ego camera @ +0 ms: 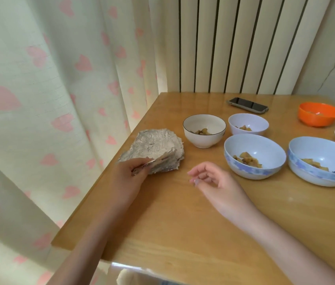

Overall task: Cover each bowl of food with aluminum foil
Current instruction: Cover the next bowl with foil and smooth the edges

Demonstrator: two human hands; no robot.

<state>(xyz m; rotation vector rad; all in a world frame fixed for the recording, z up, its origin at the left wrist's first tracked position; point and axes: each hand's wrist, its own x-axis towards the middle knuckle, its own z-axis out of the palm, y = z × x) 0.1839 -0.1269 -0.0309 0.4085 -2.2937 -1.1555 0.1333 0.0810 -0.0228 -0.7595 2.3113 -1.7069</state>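
No bowl [254,156] is seen covered: the foil stack [156,150] lies at the desk [183,223] edge, its near corner pinched by the left hand [130,175], the right hand [209,179] loosely curled, empty.

Soft, even daylight filtered through the heart-print curtain [39,99] at left and lit the scene brightly, without hard shadows. A pale sheen lay on the far part of the table [183,212] near the phone [247,105]. Wide-angle distortion bent the radiator [244,44] lines and table edges toward the frame's borders. The picture was slightly soft overall, most at the lower edge.
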